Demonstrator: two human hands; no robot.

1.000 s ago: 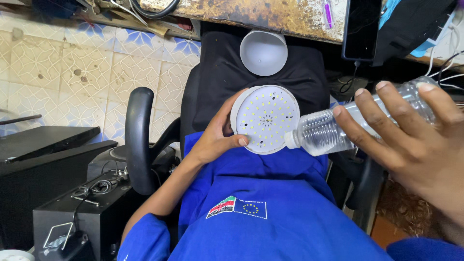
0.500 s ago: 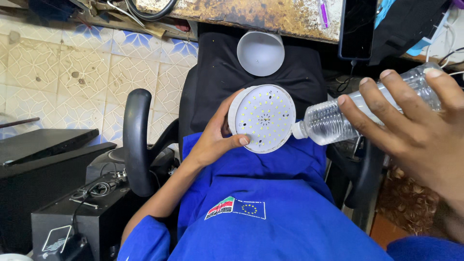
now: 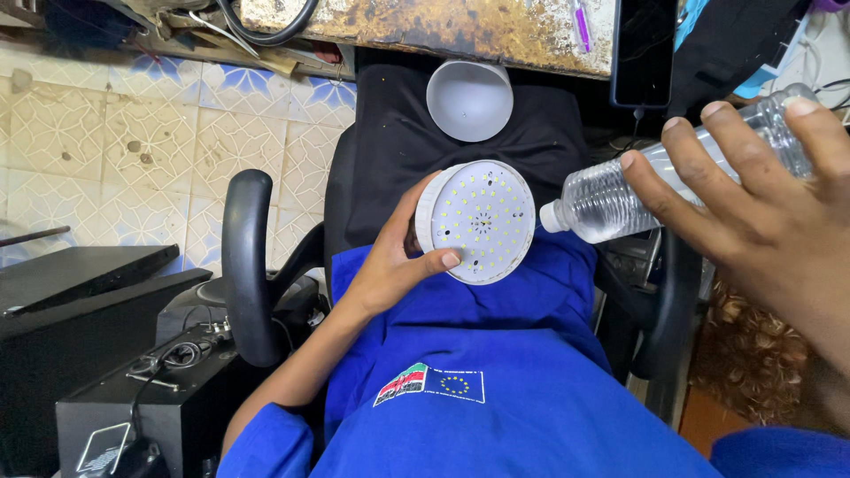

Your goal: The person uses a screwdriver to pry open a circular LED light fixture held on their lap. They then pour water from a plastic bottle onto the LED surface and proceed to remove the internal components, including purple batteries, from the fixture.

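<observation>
My left hand (image 3: 390,265) grips a round white LED lamp base (image 3: 478,221) by its rim, its dotted disc facing up above my blue-clad lap (image 3: 496,389). My right hand (image 3: 753,195) holds a clear ribbed plastic bottle (image 3: 620,190) tilted down to the left, its white nozzle just beside the lamp's right edge. The two do not quite touch. A white dome diffuser cover (image 3: 469,99) lies on black cloth beyond the lamp.
A black chair armrest (image 3: 248,265) curves at the left, another (image 3: 664,327) at the right. Black boxes with cables (image 3: 133,389) sit at lower left. A rusty bench edge (image 3: 460,26) with a dark phone (image 3: 645,49) runs along the top. Tiled floor (image 3: 133,133) at left.
The bottle has drawn back to the right, so its nozzle now sits off the lamp's edge. The lamp base has stayed in my left hand.
</observation>
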